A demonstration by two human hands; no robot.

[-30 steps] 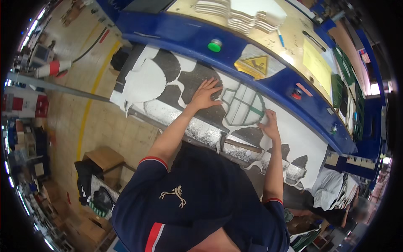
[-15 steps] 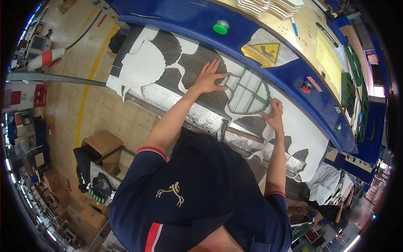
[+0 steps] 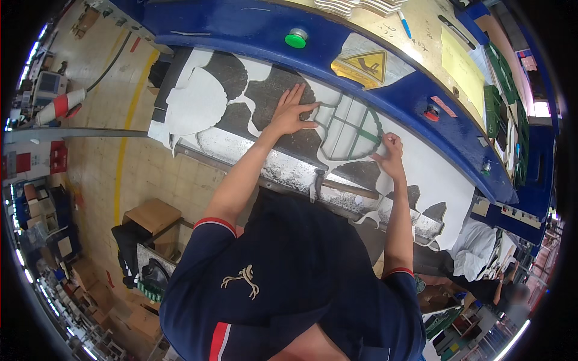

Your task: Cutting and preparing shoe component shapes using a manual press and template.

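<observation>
My left hand lies flat, fingers spread, pressing on the white sheet that covers the dark tabletop, just left of a green-lined cutter sitting on the sheet. My right hand is curled at the cutter's right edge, fingertips pinched on it or on the sheet there; I cannot tell which. The sheet is full of cut-out holes and drapes over the near edge. Beyond it runs a blue machine frame with a green button and a yellow warning sign.
</observation>
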